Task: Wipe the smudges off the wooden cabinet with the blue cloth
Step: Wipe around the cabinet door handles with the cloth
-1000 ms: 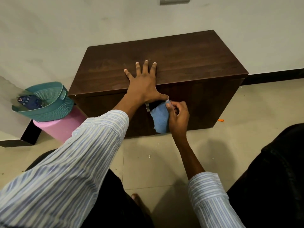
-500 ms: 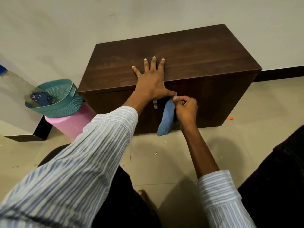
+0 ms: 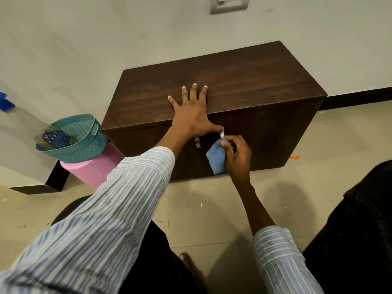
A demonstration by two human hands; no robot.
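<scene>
We are bracing our left hand (image 3: 192, 115) flat on the top of the wooden cabinet (image 3: 244, 81), fingers (image 3: 194, 90) spread wide and gripping nothing, with the thumb hooking down over the front edge. Our right hand (image 3: 236, 154) is working lower down, on the cabinet's front face, and its fingers (image 3: 224, 143) are closing tightly around the upper end of the blue cloth (image 3: 217, 159), bunching it into a pad while the loose end is hanging below the knuckles. The cloth is lying just to the left of those fingers and pressing against the dark front panel, right beside the two metal handles (image 3: 198, 142) near the door seam; we cannot tell exactly how much of the pad is in contact with the wood. The cloth's long axis is running roughly up and down the front face, so we are judging that the coming stroke turns on the right hand, which is the nearer one by far, sweeping sideways or downward across the panel. The top surface, where the left hand is resting, is lying above and behind the cloth, and reaching it would mean lifting the pad over the front edge. Any smudges themselves are too faint for us to make out on the dark grain.
</scene>
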